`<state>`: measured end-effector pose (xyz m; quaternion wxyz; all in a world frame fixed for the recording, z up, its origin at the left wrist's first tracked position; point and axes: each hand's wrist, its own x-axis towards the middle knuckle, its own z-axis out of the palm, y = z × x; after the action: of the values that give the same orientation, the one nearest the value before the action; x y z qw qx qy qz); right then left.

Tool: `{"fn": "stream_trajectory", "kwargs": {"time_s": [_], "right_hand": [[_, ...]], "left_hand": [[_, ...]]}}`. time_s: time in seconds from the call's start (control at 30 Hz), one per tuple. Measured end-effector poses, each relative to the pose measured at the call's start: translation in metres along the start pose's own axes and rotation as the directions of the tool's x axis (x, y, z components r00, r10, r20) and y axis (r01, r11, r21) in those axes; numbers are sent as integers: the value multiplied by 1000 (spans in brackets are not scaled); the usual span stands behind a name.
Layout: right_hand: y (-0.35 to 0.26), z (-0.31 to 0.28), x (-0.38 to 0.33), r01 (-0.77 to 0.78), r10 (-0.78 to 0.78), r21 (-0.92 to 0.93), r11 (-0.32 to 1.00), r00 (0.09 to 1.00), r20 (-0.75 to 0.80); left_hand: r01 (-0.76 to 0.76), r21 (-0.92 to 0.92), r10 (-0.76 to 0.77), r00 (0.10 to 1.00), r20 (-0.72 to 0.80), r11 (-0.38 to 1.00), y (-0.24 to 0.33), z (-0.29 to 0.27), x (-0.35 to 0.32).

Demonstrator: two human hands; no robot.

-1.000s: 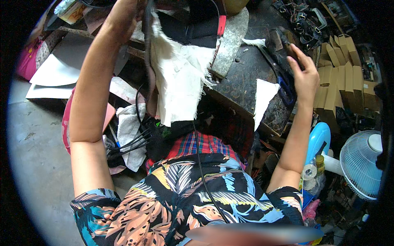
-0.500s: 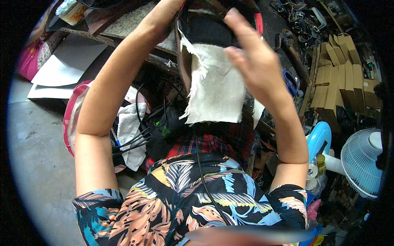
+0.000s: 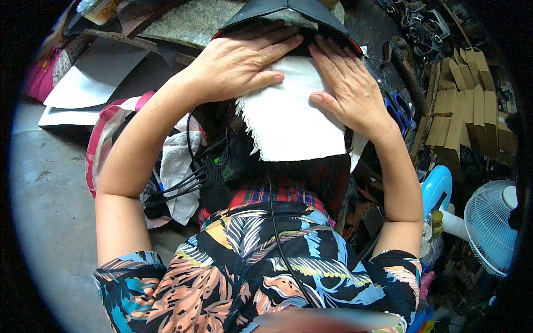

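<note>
A white frayed cloth piece lies over a black shaped piece with a red edge at the upper middle. My left hand lies flat on the cloth's upper left part, fingers spread and pointing right. My right hand lies flat on the cloth's right side, fingers pointing up onto the black piece. Both palms press down on the cloth. The lower edge of the cloth hangs free above my lap.
Blue-handled scissors lie just right of my right wrist. Folded cardboard pieces are stacked at the right. A white fan stands at the lower right. White sheets and a bag with black cables sit at the left.
A second ago my right hand was out at the right by the scissors and my left held the pieces up. Both hands have come together and now lie flat on the cloth.
</note>
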<state>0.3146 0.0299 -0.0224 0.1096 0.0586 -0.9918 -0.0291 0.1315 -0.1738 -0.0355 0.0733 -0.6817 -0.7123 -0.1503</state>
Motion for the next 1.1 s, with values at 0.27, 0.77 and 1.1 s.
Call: {"fn": "stream_trajectory", "kwargs": {"time_s": [0.27,0.77,1.1], "right_hand": [[14,14,-6,21,-20,39,999,1000,-13],[7,-12,-67,54,-56,16,998,991,119],[34,-57,-115,-117,194,704,700,980,-31]], "left_hand": [[-274,-61,277,959,55,960,-4,-11,-37],[-149,184,173,978,-121,972,33,-16,-28],[-259,322,328,927,-181,911,40,-45,3]]}}
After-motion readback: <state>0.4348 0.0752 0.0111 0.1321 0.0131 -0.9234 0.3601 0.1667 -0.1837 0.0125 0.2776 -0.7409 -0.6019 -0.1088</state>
